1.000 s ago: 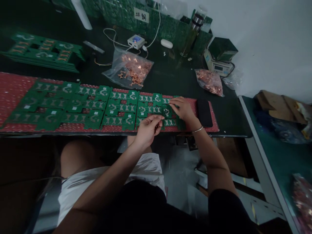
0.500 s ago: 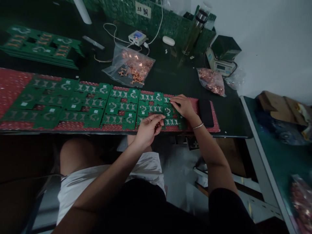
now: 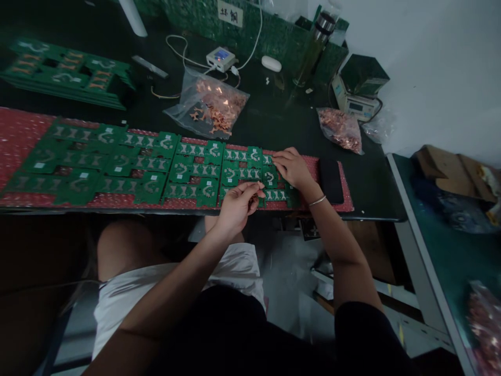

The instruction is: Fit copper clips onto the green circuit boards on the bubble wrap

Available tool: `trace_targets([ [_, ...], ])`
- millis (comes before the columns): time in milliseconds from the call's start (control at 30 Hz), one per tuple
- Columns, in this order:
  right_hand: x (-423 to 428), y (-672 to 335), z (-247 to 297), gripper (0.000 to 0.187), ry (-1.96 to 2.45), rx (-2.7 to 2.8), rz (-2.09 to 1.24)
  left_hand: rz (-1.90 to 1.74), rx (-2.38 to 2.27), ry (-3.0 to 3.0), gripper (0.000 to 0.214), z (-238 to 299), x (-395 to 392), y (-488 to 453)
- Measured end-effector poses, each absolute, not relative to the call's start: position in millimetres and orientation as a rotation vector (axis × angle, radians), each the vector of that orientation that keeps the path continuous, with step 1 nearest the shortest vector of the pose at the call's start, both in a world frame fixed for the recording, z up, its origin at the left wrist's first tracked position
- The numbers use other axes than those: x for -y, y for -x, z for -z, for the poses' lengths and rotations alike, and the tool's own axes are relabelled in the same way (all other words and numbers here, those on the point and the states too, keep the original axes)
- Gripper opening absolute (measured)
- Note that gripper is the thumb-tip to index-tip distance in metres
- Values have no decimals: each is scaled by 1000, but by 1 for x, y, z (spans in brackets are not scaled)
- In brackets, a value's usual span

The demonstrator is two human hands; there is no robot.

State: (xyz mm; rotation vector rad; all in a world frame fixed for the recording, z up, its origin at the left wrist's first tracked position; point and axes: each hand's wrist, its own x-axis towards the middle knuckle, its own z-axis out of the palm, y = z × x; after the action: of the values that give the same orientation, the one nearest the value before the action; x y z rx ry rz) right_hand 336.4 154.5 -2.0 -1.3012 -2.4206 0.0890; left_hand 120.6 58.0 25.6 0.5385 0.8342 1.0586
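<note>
A row of green circuit-board panels (image 3: 195,172) lies on a red bubble-wrap sheet (image 3: 23,130) along the table's front edge. My left hand (image 3: 237,206) hovers at the front edge by the rightmost panel (image 3: 242,172), fingers curled and pinched together; what they hold is too small to name. Further right, my right hand (image 3: 291,168) rests palm down on that panel's right end, fingers close together and pressing on the board. A bracelet sits on the right wrist.
Two clear bags of copper pieces (image 3: 209,104) (image 3: 340,129) lie behind the panels. A stack of green panels (image 3: 66,73) is at back left. A black phone-like slab (image 3: 329,180), a small scale (image 3: 354,102), a bottle (image 3: 313,49) and a white box with cables (image 3: 221,57) stand around.
My right hand has slid slightly down and flattened on the rightmost panel. My left hand has stayed at the front edge, fingers still pinched.
</note>
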Motion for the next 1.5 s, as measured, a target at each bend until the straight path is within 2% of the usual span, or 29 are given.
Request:
trace_targets([
  [133,-140,-331,-10,26,1275,2388,-53,-1065,-856,-547,27,-27,-57,-121],
  [400,-75,-297,-47,10,1034,2285,-226,-1088,-894,-542,24,-26,-56,-123],
  [600,-59,-293,-47,13,1021,2386,-150,-1026,-892,-529,23,-26,-54,-125],
  [767,-66,-295,-47,10,970,2298,-217,-1008,-875,-483,21,-28,-52,-120],
  [967,-96,-328,-35,12,1161,2146,-156,-1086,-848,-468,22,-31,-52,-102],
  [1100,-101,-335,-26,14,1180,2191,-135,-1128,-811,-425,17,-35,-54,-88],
  [1267,-103,-307,-21,19,1121,2374,-159,-1101,-743,-314,24,-36,-57,-81],
  [1500,-116,-283,-11,23,1114,2510,-132,-1113,-778,-319,22,-33,-56,-73],
])
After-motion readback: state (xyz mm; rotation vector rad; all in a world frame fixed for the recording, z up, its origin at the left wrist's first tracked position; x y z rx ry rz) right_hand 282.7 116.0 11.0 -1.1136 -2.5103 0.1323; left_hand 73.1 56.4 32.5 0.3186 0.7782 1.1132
